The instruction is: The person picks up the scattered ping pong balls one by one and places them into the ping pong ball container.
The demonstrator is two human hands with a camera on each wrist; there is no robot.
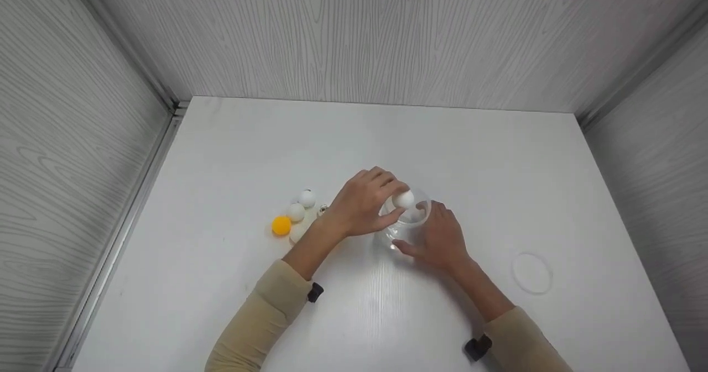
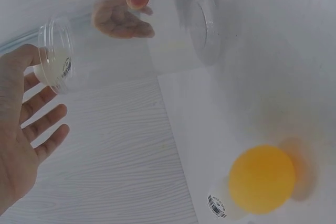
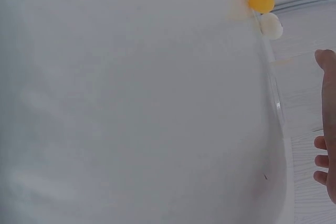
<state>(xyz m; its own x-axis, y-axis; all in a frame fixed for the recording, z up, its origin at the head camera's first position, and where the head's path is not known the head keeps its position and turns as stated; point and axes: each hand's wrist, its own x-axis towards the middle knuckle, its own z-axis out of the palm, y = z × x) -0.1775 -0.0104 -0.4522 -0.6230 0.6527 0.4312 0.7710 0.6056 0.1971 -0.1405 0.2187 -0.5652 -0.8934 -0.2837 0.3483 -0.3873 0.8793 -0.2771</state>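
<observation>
White ball (image 1: 403, 199) in left fingers (image 1: 392, 188), clear rimmed cylinder (image 2: 126, 56)

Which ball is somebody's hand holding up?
The round white ball pinched by the left hand, at the clear cylindrical jar's mouth. The other white balls and the round orange ball lie on the white table.

Only illegible dark print (image 2: 66, 67) on the held white ball (image 2: 58, 60) and on a second white ball (image 2: 223, 201)
</observation>
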